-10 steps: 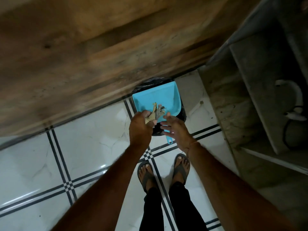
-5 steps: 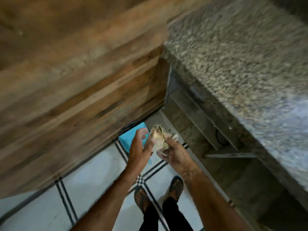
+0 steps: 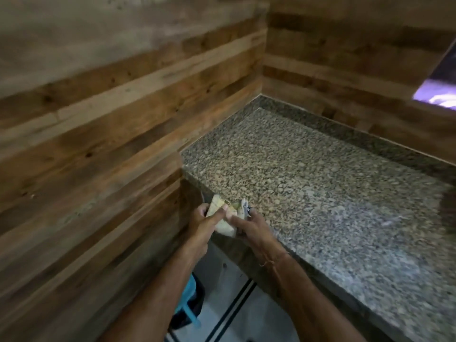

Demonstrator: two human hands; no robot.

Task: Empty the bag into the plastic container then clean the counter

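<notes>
A crumpled beige bag (image 3: 223, 224) sits between both hands at the near left corner of the speckled granite counter (image 3: 320, 188). My left hand (image 3: 203, 227) grips the bag's left side, its forefinger stretched across the top. My right hand (image 3: 249, 227) holds the bag's right side, where a whitish, blue-marked fold sticks up. Below, on the floor by the wall, the blue plastic container (image 3: 188, 306) shows beside my left forearm, sitting on something black. Its contents are hidden.
Wooden plank walls (image 3: 98, 144) close in the left side and the back of the counter. A bright window or screen (image 3: 436, 87) shows at the upper right. White floor tiles with dark lines (image 3: 237, 314) lie under the counter edge.
I have straightened up from the blue container on the floor. Both hands rose with the bag from above the container to the counter's corner, and the view swung up to the countertop.
</notes>
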